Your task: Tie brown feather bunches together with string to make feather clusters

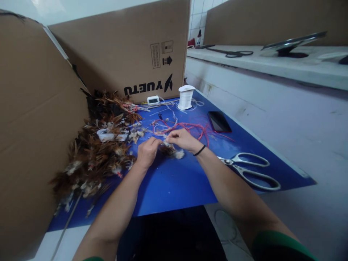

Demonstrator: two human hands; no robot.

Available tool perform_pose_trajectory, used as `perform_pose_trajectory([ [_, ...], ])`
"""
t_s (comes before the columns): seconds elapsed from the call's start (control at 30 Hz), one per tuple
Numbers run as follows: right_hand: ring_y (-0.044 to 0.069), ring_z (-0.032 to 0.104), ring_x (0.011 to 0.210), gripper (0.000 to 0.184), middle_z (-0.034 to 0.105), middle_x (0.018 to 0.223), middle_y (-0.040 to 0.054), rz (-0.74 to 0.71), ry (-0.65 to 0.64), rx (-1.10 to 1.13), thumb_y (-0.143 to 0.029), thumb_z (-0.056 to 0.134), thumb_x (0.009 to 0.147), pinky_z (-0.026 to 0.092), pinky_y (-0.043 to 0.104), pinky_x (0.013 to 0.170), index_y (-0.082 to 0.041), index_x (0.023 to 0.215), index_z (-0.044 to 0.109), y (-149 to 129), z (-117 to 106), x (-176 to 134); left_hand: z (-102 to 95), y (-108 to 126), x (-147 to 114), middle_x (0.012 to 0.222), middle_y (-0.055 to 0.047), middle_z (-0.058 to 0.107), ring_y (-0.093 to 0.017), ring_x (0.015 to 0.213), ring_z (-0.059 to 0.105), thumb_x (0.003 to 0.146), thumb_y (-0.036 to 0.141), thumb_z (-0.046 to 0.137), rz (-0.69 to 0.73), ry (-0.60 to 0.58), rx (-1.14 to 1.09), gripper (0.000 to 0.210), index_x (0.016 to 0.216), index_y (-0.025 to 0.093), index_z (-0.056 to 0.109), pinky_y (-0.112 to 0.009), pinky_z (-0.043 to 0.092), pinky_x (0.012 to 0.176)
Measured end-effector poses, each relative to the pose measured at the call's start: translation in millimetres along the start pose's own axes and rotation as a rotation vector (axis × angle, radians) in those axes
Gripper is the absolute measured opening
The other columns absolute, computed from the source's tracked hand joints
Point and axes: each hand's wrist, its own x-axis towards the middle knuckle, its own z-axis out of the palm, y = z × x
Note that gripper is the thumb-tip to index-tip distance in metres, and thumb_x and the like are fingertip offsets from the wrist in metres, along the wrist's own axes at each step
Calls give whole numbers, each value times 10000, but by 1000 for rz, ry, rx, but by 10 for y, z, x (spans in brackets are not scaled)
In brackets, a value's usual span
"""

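Note:
A small bunch of feathers (172, 150), brown with a pale fluffy tip, hangs just above or on the blue tabletop between my hands. The fingers of my left hand (147, 152) are pinched at its stem end. My right hand (183, 140), with a black band on the wrist, pinches close beside the same end; whatever is between its fingertips is too small to make out. Just beyond the hands lie tangled red cords (187, 127) and white ribbon or thread (174, 117).
A heap of brown feathers (95, 152) covers the left side, against cardboard walls (122, 47). A white spool (186, 98) and small digital display (153, 100) stand at the back. Scissors (250, 170) and a phone (219, 121) lie right. A ledge (255, 61) runs beyond.

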Motion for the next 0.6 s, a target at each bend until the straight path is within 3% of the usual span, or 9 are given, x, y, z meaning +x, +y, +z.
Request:
perform_pose_trajectory([
  [0.6, 58, 405, 494, 115, 543, 515, -26, 173, -120, 49, -168, 558, 589, 335, 196, 517, -110, 595, 657, -74, -17, -47, -54, 18, 34, 713, -29, 597, -122, 646, 540, 903, 205, 436, 201, -3, 103, 199, 881, 175, 632, -256, 358, 619],
])
